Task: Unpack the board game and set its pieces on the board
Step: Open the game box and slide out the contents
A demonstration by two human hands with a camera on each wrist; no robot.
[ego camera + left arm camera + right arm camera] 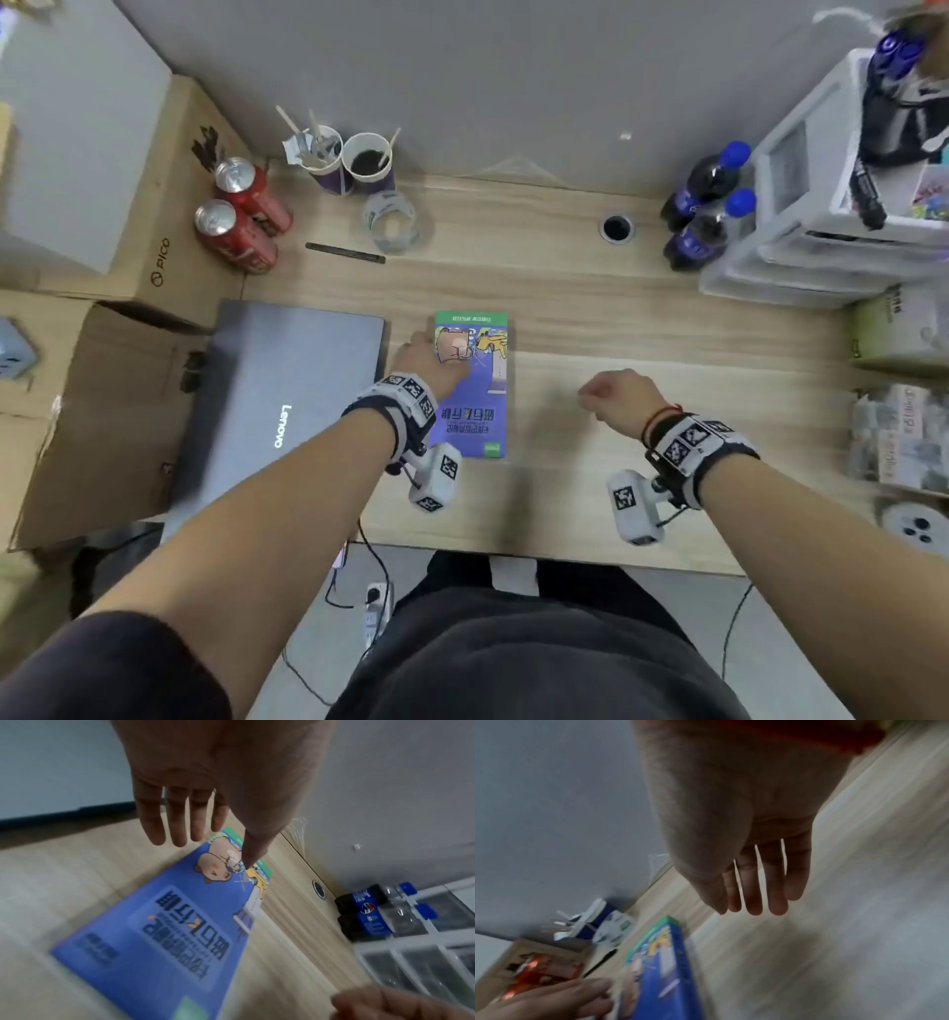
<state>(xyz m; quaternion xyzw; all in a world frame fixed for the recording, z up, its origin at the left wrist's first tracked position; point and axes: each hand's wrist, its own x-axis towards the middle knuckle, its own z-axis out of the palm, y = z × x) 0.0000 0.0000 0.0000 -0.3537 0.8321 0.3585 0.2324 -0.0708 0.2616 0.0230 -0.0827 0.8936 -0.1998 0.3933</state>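
The blue board game box lies flat and closed on the wooden desk, its cartoon animals at the far end. My left hand hovers over the box's far left corner. In the left wrist view the box runs beneath that hand; the thumb tip touches the lid and the straight fingers reach past the left edge. My right hand hangs above bare desk to the right of the box, holding nothing. Seen from the right wrist, its fingers hang loose, with the box at lower left.
A closed grey laptop sits just left of the box, with cardboard boxes beyond it. Two red cans, paper cups, a clear cup and a pen line the back. Blue-capped bottles and white drawers stand right.
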